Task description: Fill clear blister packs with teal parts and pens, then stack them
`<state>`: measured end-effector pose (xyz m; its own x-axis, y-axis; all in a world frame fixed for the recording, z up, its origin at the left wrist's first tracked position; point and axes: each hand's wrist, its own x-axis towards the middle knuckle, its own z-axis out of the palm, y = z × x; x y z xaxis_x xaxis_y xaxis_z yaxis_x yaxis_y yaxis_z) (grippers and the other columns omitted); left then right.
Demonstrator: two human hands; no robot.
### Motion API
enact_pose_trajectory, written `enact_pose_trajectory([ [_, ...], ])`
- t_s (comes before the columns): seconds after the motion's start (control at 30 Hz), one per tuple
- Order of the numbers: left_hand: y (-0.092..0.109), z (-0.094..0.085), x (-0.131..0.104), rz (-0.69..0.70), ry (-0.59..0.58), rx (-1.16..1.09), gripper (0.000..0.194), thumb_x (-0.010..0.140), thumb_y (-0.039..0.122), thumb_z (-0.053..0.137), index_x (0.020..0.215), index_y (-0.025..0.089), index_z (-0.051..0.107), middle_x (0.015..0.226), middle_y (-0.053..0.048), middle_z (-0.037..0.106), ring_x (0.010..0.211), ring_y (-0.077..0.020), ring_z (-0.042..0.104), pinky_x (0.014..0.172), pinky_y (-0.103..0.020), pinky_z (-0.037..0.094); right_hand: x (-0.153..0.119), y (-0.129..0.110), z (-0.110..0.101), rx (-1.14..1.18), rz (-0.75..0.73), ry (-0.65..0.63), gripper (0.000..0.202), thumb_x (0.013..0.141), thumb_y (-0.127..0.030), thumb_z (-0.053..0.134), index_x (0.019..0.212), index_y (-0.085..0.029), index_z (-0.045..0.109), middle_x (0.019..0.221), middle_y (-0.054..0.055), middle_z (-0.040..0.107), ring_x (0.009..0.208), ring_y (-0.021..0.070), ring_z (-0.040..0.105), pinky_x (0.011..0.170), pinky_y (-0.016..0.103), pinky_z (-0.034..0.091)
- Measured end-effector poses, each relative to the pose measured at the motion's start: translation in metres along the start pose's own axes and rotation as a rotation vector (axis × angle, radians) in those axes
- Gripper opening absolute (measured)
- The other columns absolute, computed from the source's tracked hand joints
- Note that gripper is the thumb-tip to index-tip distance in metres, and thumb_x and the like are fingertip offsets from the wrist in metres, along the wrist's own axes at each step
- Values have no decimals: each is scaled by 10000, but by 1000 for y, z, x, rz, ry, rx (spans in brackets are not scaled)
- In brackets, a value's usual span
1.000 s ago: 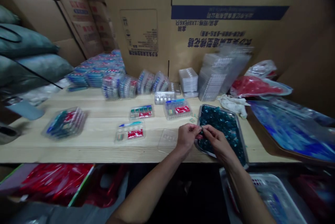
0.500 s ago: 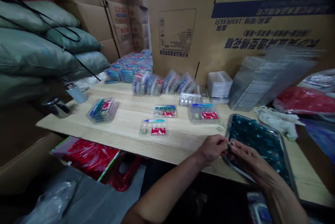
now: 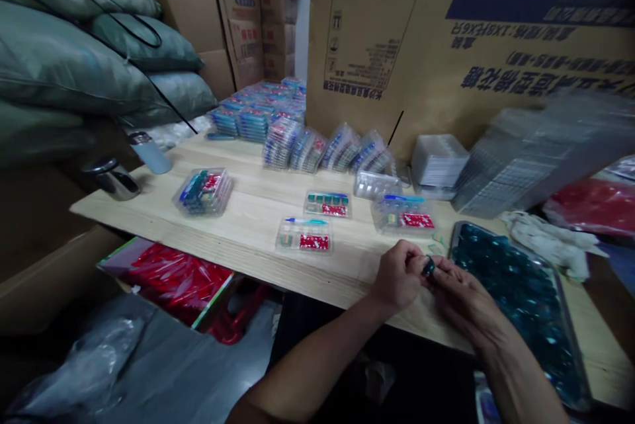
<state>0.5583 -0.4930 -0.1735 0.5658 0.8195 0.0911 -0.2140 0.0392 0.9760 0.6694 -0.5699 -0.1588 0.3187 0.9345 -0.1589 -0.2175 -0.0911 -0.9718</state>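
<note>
My left hand (image 3: 401, 275) and my right hand (image 3: 459, 292) meet above the front of the table, both closed in a pinch. Between their fingertips shows a small dark green glossy piece (image 3: 428, 266); its exact kind I cannot make out. Just right of the hands lies a metal tray (image 3: 570, 325) heaped with dark teal shiny pieces (image 3: 510, 292). Tiny green scraps (image 3: 437, 243) lie behind the right hand. A clear blister tray (image 3: 304, 235) with a blue pen and a red packet sits to the left. Another blister tray (image 3: 327, 204) also holds several green blocks.
A stack of filled trays (image 3: 204, 192) stands at left, another stack (image 3: 404, 214) behind my hands. Clear empty trays (image 3: 439, 166), a white cloth (image 3: 550, 239) and a big carton (image 3: 367, 34) stand behind. A metal cup (image 3: 113, 179) and a flask (image 3: 150, 153) are near the left edge.
The view has shifted, so the table items sit differently in frame. The green piece between my fingertips shows more plainly now. Both hands stay together beside the metal tray.
</note>
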Motion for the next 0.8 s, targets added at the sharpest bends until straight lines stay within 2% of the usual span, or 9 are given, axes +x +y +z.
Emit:
enact_pose_trajectory([
  [0.1,7,-12,-2,-21,-48,-148,168,804,307,617,835,202,489,630,51,516,510,-99,508,521,-227,419,6,2,6,5,24,-53,308,708,-445,797,878,-209,695,827,47,626,749,174,569,719,289,486],
  [0.23,14,-26,-4,-112,-48,-412,402,697,295,729,940,215,419,645,73,547,465,-80,486,483,-209,368,6,2,16,-22,66,-130,259,737,-432,763,843,-207,686,800,49,588,741,179,534,688,288,463],
  [0.33,18,-35,-5,-236,-68,-672,507,589,277,819,934,191,458,693,53,564,492,-50,450,495,-197,324,2,-4,22,-17,96,-153,297,730,-452,745,916,-229,685,874,70,611,763,205,551,708,327,468],
  [0.4,21,-40,-5,-294,-115,-781,511,552,274,856,925,167,523,708,41,556,507,-41,444,514,-202,324,1,-9,25,-29,93,-155,293,734,-468,734,892,-228,676,864,70,610,760,207,553,712,334,463],
  [0.47,23,-43,-5,-323,-141,-746,498,556,303,878,936,141,600,704,29,561,521,-48,461,534,-214,343,1,-14,26,-61,60,-150,296,740,-494,726,812,-216,652,796,53,590,735,194,539,700,320,446],
  [0.63,29,-42,2,-359,-194,-495,505,693,549,783,867,81,705,714,-30,618,585,-88,521,577,-246,401,4,-25,25,-220,-113,-17,390,750,-566,703,742,-190,599,655,-11,513,644,141,458,635,271,368],
  [0.8,34,-31,9,-456,-223,-444,384,641,417,862,779,101,694,660,-2,607,593,-79,540,583,-211,415,4,-27,15,-249,-169,33,387,788,-568,656,770,-192,565,646,-38,488,624,123,426,607,254,330],
])
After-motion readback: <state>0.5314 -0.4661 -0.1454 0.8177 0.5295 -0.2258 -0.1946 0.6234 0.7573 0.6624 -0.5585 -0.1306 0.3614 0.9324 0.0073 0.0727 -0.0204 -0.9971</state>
